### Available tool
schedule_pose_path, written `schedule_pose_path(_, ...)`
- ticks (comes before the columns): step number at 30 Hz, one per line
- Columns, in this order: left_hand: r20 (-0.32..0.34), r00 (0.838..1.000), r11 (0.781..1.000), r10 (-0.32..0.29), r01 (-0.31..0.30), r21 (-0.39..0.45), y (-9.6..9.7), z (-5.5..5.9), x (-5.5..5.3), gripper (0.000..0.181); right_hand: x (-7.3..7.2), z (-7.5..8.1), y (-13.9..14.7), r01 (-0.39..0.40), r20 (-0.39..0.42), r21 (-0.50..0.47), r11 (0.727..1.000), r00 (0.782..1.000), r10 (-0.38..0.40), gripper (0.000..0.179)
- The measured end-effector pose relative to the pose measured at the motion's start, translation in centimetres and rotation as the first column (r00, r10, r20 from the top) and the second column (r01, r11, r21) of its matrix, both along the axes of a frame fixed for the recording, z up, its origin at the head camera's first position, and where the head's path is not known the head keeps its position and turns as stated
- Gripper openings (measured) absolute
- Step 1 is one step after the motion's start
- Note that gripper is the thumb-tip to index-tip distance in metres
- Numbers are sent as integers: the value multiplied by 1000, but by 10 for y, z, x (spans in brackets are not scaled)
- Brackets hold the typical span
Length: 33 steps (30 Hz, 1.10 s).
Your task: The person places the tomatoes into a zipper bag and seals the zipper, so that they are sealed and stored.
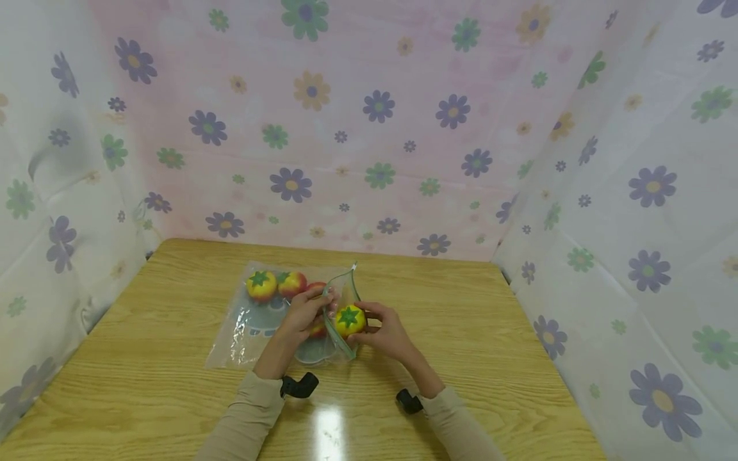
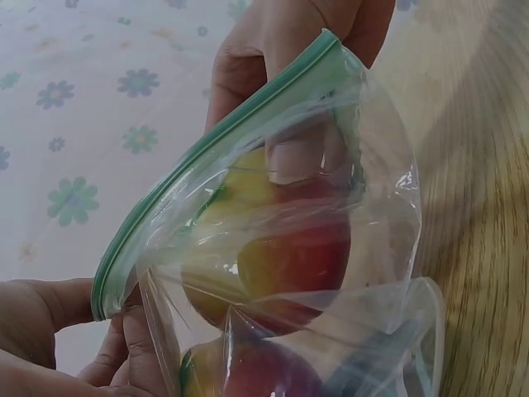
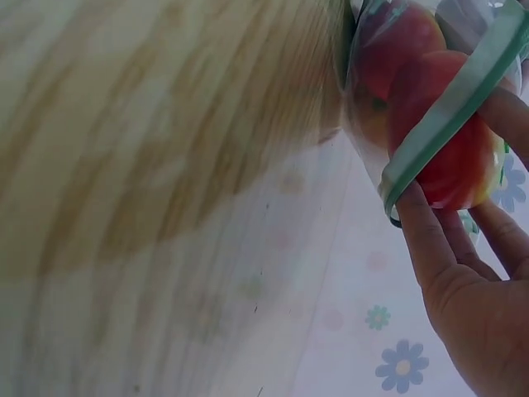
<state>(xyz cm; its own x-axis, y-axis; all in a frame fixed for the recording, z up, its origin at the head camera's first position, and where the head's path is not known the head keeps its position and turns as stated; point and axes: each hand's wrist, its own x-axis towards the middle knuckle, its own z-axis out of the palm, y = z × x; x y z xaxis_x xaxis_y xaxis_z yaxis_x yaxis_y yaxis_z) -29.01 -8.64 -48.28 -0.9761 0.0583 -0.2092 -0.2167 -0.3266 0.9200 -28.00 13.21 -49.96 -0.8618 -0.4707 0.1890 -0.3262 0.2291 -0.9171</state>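
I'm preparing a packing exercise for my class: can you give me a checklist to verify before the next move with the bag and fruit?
1. Bag mouth open: ok; its green rim is parted around the held fruit.
2. Left hand holding the bag near its mouth: ok.
3. Right hand gripping the held fruit: ok.
4. Right hand clear of the mouth, for closing: not ok; its fingers are at the opening.
5. Bag supported: ok; part lies on the table.
6. Full count of the other fruits inside: cannot tell; the left hand covers part of the bag.
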Motion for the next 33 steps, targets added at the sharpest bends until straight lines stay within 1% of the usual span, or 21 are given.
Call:
schedule_pose_path(4,8,1000,1000,5,-5,-9,1,2,1,34,1,0,-4,23,-14,1,1000,1000,-23,66)
schedule_pose_path(9,26,1000,999,1,-2,34,2,4,2,37,1,-2,-12,23,-23,-1,1000,999,-23,61)
schedule_pose_path(12,39,999,999,7,-9,44,3,5,1,37,1,-3,-16,2,-20,1,1000,1000,-2,60)
schedule_pose_path(15,42,999,1000,15,-16,23,3,5,1,36,1,-3,-18,-29,5,1,1000,1000,29,60)
schedule_pose_path(18,36,999,1000,10,-11,23,2,5,2,37,2,-2,-16,-68,19,8,998,998,68,59)
schedule_pose_path(22,29,1000,1000,6,-7,31,1,5,2,37,2,-1,-13,-93,12,20,995,996,93,58)
schedule_pose_path(24,32,999,999,7,-8,43,1,5,2,37,1,-1,-11,-88,6,29,996,996,88,58)
schedule_pose_path(28,29,1000,996,-1,-2,95,1,5,3,38,0,-2,-10,-73,-8,66,995,997,73,59)
schedule_pose_path(30,22,1000,993,-4,2,121,1,5,3,39,0,-2,-10,-70,-10,91,993,997,71,59)
schedule_pose_path(33,19,1000,990,-10,8,138,2,4,5,38,2,-2,-11,-68,-13,107,992,997,69,57)
